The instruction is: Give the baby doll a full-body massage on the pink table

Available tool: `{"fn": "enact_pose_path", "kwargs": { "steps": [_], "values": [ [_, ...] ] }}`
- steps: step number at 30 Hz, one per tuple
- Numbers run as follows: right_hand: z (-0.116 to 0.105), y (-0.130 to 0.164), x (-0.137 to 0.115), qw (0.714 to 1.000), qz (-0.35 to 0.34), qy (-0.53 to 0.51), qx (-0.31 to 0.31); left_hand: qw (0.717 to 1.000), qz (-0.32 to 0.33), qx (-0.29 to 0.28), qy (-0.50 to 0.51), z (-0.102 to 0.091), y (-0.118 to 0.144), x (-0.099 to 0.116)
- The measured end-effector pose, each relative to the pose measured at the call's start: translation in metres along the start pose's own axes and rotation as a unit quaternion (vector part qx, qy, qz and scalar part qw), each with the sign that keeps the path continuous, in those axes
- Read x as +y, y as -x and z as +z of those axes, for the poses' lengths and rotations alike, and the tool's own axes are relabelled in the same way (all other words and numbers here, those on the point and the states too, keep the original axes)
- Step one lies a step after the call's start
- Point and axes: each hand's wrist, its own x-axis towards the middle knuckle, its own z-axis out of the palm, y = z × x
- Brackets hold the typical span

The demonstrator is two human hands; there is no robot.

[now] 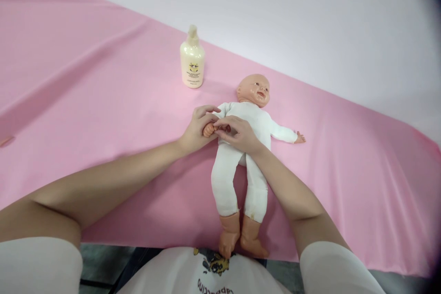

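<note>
Both hands' fingers (220, 125) pinch the doll's hand (208, 130) — seemingly; doll (250, 124) lies supine.

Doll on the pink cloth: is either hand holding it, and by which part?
Yes. Both the left hand and right hand hold the doll by its small hand, at the end of the arm on the bottle's side.

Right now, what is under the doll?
The doll lies face up on the pink cloth. Both hands, left hand and right hand, cover its near hand; beneath the cloth is hidden.
</note>
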Motion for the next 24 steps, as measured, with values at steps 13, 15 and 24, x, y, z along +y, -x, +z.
{"fn": "enact_pose_path", "kwargs": {
  "steps": [13,15,24],
  "values": [
    [-0.0009,-0.0023,-0.006,0.999,0.002,0.007,0.051,0.998,0.057,-0.026,0.014,-0.0034,-0.0004,0.0068],
    [-0.001,-0.0019,-0.006,0.999,0.003,0.002,0.051,0.997,0.069,-0.026,0.02,-0.0029,-0.0003,0.0066],
    [-0.0035,-0.0006,-0.0068,0.999,0.041,-0.005,0.032,0.994,0.038,-0.074,0.075,0.001,-0.0016,0.0064]
  ]
}}
